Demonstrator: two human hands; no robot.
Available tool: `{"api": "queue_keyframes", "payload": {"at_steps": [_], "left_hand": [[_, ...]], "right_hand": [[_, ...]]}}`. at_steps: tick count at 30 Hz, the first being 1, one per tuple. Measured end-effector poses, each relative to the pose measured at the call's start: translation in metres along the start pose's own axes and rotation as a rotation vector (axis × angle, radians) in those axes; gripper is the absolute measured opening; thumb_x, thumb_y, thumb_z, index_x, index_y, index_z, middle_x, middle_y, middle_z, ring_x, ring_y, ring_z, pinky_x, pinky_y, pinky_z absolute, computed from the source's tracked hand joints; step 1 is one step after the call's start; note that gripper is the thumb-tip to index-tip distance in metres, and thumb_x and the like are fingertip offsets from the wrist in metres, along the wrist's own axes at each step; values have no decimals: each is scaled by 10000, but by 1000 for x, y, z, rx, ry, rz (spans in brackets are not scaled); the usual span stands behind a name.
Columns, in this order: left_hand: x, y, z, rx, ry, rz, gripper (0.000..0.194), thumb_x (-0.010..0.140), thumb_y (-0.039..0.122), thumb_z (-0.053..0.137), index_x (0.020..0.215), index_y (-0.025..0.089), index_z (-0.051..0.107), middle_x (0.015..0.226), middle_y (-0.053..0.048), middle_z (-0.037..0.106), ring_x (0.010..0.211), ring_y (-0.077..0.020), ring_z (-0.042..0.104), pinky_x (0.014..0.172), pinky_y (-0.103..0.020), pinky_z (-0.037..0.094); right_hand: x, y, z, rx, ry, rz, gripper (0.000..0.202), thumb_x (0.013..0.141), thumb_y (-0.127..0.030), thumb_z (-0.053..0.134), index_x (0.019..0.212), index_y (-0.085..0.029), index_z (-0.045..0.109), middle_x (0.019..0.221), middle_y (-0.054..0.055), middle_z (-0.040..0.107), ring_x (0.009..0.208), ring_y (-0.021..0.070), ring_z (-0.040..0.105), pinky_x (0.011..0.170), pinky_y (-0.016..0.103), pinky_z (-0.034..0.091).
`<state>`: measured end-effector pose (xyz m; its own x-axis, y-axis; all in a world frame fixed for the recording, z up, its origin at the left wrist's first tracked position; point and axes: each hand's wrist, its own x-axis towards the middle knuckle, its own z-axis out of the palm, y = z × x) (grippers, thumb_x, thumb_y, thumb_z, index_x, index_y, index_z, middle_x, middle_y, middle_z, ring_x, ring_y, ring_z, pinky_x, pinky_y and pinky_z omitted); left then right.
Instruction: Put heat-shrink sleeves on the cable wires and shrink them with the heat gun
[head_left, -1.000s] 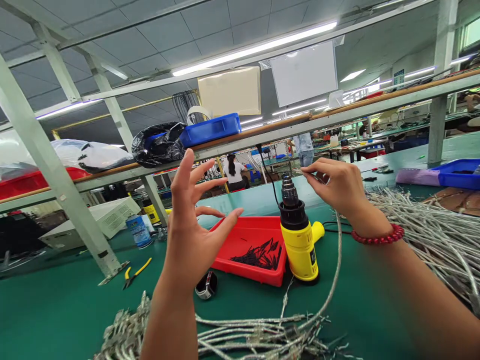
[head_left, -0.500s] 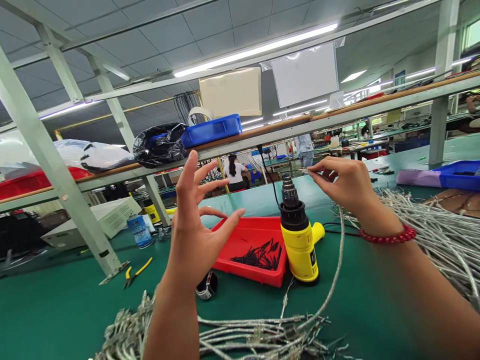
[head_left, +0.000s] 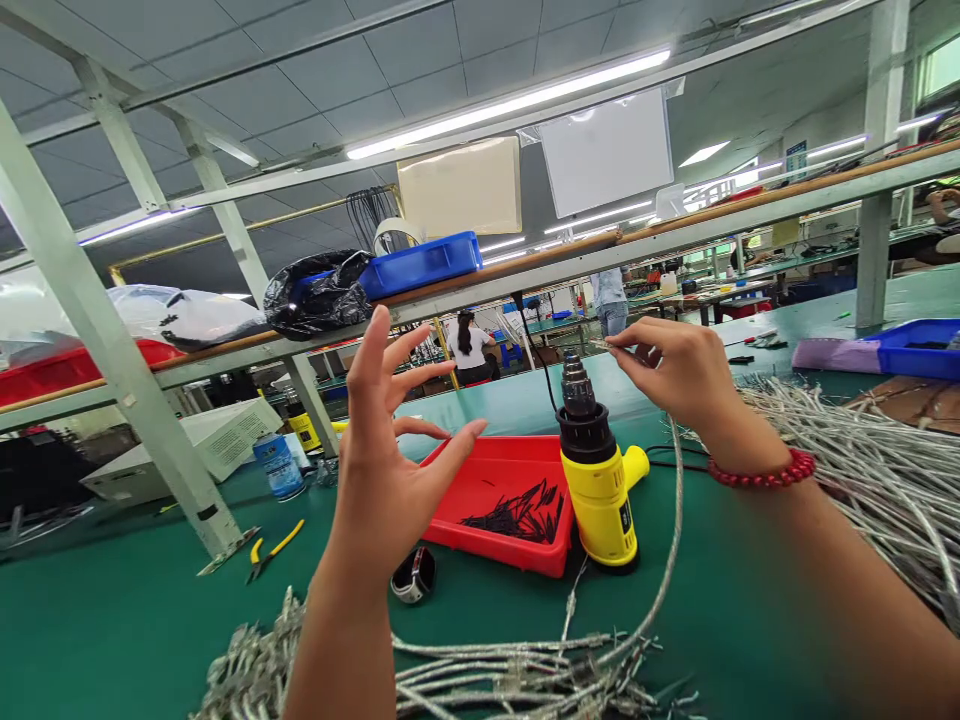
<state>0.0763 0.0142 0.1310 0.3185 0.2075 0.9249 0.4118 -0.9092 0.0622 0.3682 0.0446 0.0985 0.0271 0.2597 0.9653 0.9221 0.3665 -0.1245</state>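
Note:
My left hand (head_left: 397, 450) is raised with its fingers spread and nothing in it, in front of the left side of a red tray (head_left: 491, 552). Short black tubes (head_left: 517, 515) lie in that tray. My right hand (head_left: 679, 370) pinches the end of a silvery braided cable (head_left: 677, 520) just right of the hot air gun's nozzle. The cable hangs down from the hand and curves toward a bundle of cables (head_left: 480, 670) in front of me. A yellow and black hot air gun (head_left: 598, 490) stands upright, nozzle up, at the tray's right side.
A large pile of silvery cables (head_left: 862, 470) covers the right of the green table (head_left: 112, 620). Yellow-handled pliers (head_left: 274, 550), a watch (head_left: 413, 575) and a blue can (head_left: 277, 466) are at the left. A shelf with a blue bin (head_left: 424, 265) crosses above. People sit and stand farther back.
My right hand has shifted very slightly left and down with the cable end still pinched. My left hand keeps its spread pose almost unmoved.

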Motion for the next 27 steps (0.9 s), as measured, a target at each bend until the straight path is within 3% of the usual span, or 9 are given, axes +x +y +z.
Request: {"api": "queue_keyframes", "payload": {"at_steps": [27], "left_hand": [[0,1,1,20,-5,9,1021,785,89,742,1530,468,156,1513,-78,426,1210,-277,602,607,-275,633]], "right_hand": [[1,0,-5,-26,7,0,104,842,-211,631,834,-188,731,797,24,738,562,144,586,552,297,421]]}}
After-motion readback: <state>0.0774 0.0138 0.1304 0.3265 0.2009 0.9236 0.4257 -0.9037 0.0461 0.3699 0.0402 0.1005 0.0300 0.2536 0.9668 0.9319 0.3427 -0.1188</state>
